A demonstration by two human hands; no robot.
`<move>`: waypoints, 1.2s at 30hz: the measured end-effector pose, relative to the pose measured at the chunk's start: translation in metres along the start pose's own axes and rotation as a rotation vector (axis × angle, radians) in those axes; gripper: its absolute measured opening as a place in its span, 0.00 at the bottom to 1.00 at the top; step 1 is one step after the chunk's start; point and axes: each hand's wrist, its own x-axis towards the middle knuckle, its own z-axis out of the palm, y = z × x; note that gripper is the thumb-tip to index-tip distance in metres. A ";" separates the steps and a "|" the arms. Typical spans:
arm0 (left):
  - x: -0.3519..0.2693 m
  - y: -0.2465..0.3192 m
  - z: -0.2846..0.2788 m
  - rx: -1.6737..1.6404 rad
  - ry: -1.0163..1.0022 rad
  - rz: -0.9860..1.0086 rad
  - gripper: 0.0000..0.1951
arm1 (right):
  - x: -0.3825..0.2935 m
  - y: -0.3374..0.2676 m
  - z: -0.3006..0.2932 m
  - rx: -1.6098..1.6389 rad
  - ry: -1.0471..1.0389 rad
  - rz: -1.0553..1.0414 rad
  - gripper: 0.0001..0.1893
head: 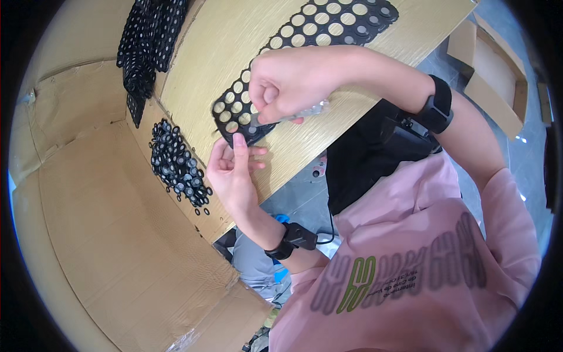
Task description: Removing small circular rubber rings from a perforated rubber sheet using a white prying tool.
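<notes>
A black, flexible sheet with rows of round holes lies across the wooden table. Grey discs fill some holes along its near edge; light wood shows through the others. My left hand pinches the sheet's near left corner, thumb on top, with other fingers spread below. Over the sheet, my right hand is closed around a slim, partly clear tool, whose flat tip points at the holes near my left thumb. The tool's exact kind cannot be told. My right hand and forearm hide the middle of the sheet.
Small black rings with grey centres form a pile on cardboard at the table's left edge. Black perforated sheets hang in a bunch at the upper left. A large cardboard box stands left, and an open carton lies right on the floor.
</notes>
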 end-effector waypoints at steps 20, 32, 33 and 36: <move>0.000 0.001 0.012 -0.028 -0.076 0.002 0.09 | -0.005 -0.007 0.001 -0.065 -0.005 0.105 0.09; 0.004 0.005 0.018 0.005 -0.040 0.118 0.06 | 0.001 0.009 0.010 -0.127 0.097 -0.018 0.14; 0.004 0.007 0.018 0.024 -0.046 0.136 0.06 | 0.002 0.010 0.011 -0.128 0.106 -0.025 0.14; 0.003 0.012 0.019 0.089 -0.038 0.148 0.06 | 0.003 0.012 0.014 -0.158 0.160 -0.117 0.15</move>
